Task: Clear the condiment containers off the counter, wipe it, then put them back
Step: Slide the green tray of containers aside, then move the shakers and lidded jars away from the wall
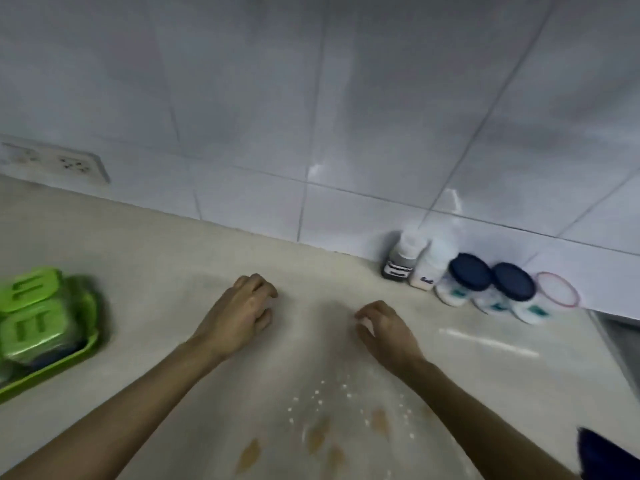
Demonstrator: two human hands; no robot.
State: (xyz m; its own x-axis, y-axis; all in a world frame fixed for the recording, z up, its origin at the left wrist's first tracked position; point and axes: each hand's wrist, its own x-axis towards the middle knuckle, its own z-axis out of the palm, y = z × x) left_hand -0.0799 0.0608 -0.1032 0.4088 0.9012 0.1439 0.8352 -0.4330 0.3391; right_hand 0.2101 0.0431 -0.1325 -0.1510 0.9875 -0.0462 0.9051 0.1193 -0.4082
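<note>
My left hand and my right hand hover over the middle of the pale counter, fingers curled, holding nothing. At the back right, against the tiled wall, stand a dark-labelled bottle, a white bottle and jars with dark blue lids. A clear container with a red rim stands right of them. At the left edge a green tray holds green-lidded condiment boxes. Brown smears and white grains lie near me.
A wall socket sits above the counter at the left. A sink edge shows at the far right. A dark blue object pokes in at the bottom right corner.
</note>
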